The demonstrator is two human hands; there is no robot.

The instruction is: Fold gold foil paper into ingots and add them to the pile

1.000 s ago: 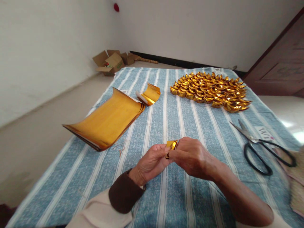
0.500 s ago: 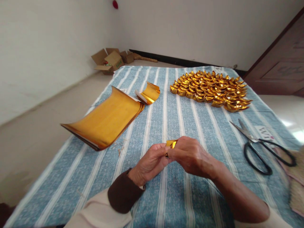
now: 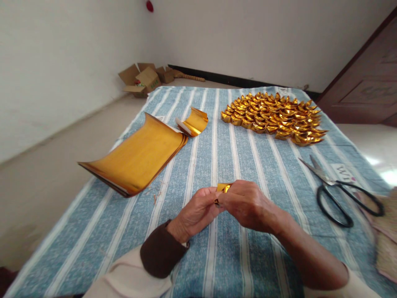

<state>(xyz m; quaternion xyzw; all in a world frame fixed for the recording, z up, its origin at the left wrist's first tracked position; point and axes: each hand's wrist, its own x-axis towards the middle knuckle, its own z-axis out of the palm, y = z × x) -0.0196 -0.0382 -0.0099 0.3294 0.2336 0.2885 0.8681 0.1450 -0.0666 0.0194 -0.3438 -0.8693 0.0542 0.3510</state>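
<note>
Far left, on the floor by the wall: open cardboard boxes [image 3: 141,78]. On the blue-and-white striped cloth [image 3: 223,256] covering the surface, left side: stack of gold foil sheets [image 3: 136,157], edges curled up, w/ a smaller curled gold sheet [image 3: 194,121] just beside its far corner.

Centre, near edge: both hands meet above the cloth. Left hand [image 3: 195,213], brown cuff at the wrist, comes in from lower left; its fingers [image 3: 208,198] are narrow, pinched on the small folded gold foil piece [image 3: 223,188]. Right hand [image 3: 248,205] comes in from lower right, its fingers curled tight over the same piece from the other side, thumb & forefinger closed on it. The foil piece sits btwn the two sets of fingertips, touching both, held up off the cloth; only its top corner & a sliver at the bottom show, rest is hidden by the fingers. Can't tell its exact fold.

Right of centre, far side: big pile of folded gold ingots [image 3: 274,118], packed close together, well apart from the hands.

Right: black-handled scissors [image 3: 338,190] lying flat on the cloth, blades slightly parted, near a paper label [image 3: 345,171]. Far right edge: something woven, tan, blurred [image 3: 386,244].
</note>
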